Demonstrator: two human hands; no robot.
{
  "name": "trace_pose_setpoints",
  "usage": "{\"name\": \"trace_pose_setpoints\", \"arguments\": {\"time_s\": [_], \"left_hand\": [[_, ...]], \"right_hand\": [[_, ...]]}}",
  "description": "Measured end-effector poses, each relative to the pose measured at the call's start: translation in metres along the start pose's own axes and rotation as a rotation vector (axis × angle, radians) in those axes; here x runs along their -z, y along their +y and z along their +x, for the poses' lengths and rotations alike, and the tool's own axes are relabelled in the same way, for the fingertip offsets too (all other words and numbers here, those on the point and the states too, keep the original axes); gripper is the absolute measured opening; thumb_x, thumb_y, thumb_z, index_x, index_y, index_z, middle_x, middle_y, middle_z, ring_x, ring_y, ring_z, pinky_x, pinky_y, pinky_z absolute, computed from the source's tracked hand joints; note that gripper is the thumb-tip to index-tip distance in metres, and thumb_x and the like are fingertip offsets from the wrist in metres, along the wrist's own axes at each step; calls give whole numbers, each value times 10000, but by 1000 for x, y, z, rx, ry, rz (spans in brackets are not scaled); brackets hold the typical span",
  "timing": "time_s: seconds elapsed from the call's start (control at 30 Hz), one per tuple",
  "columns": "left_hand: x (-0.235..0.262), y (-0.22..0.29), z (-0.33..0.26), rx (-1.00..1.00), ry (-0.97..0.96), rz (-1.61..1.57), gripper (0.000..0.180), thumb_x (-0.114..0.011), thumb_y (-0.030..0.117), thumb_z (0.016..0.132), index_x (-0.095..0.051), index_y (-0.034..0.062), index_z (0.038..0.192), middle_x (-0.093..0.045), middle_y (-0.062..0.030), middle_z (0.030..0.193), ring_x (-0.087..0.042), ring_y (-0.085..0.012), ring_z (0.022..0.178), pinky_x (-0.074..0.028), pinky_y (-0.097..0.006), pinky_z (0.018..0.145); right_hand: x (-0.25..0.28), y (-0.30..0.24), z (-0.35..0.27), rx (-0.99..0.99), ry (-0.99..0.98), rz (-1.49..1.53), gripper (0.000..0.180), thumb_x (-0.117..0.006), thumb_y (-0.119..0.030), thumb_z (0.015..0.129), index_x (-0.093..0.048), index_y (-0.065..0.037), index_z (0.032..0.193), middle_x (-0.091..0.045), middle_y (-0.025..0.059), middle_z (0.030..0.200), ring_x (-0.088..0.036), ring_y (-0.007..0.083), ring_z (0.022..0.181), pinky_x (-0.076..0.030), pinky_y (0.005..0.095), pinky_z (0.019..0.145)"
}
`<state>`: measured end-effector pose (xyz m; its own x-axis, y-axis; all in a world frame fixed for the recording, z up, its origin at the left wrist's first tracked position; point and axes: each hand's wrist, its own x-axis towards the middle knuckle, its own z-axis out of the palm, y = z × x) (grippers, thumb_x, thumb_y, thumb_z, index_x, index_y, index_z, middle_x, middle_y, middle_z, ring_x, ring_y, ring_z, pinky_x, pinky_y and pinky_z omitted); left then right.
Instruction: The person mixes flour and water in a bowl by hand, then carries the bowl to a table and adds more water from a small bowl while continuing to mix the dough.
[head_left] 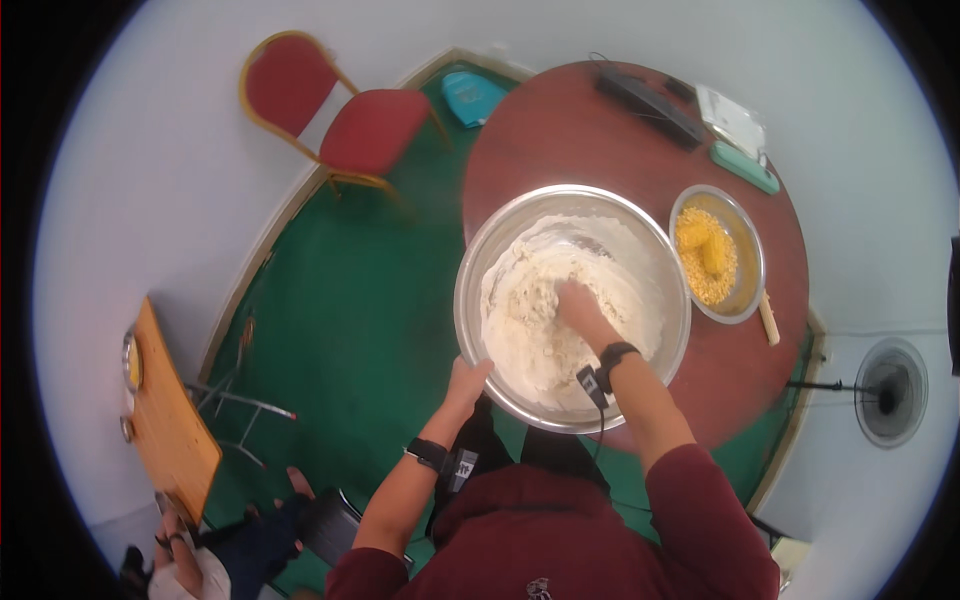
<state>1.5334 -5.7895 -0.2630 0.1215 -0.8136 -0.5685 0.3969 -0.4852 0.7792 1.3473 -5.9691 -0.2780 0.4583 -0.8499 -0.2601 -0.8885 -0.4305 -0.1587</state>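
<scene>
A large metal mixing bowl (672, 330) sits at the edge of the round table, partly over my lap. Inside lies pale, shaggy dough (530, 300), with loose dry flour (630, 262) around it and up the wall. My left hand (468, 386) is closed on the near left rim of the bowl. Down in the dough is my right hand (580, 308), its fingers hidden and slightly blurred, so I cannot tell whether they grip. To the right of the bowl, a smaller metal bowl (748, 292) holds yellow corn kernels (706, 282) and pieces of corn cob (713, 252).
The red-brown table (540, 110) also carries a wooden stick (768, 320), a green case (744, 168) and a black device (650, 108). A red chair (375, 130) stands far left. At lower left, another person (215, 565) sits by a wooden table (170, 410). A fan (890, 392) is at right.
</scene>
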Motion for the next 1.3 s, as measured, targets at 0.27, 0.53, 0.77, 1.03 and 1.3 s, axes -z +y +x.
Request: {"name": "trace_pose_setpoints", "arguments": {"time_s": [0.27,0.53,0.77,1.03,1.3], "left_hand": [[-48,-23,-20,-367,344,-32,335,-496,-3,681,-508,-77,1008,-590,-141,879,-581,-225,810,-462,-314,712],[-94,-78,-22,-536,513,-106,347,-500,3,691,-535,-14,1036,-598,-135,945,-548,-203,891,-423,-314,791],[-95,-41,-59,-412,608,-58,519,-399,-52,633,-448,-6,1147,-521,-258,1043,-484,-370,1005,-378,-387,857],[-92,-87,-9,-410,587,161,574,-401,-51,630,-404,11,1200,-525,-240,1039,-474,-360,1017,-359,-371,882],[-107,-73,-32,-365,807,193,552,-454,10,669,-391,-17,1216,-443,-250,1157,-412,-360,1088,-318,-384,936]], "right_hand": [[19,70,-6,180,66,80,501,-667,-318,645,-515,25,977,-533,228,963,-501,357,928,-398,429,812],[-28,201,-123,756,-197,-263,412,-552,-146,708,-527,-27,1101,-586,207,916,-533,360,910,-345,416,902],[-27,81,-158,773,-344,-185,389,-584,-149,663,-558,-7,1024,-573,225,910,-509,380,936,-318,450,920],[-69,63,-52,644,-319,-333,463,-612,-353,677,-552,-55,1027,-487,185,1135,-347,351,1153,-143,559,985],[-50,145,-38,382,-46,-153,481,-681,-328,600,-576,-14,950,-552,170,996,-461,336,1014,-275,502,929]]}}
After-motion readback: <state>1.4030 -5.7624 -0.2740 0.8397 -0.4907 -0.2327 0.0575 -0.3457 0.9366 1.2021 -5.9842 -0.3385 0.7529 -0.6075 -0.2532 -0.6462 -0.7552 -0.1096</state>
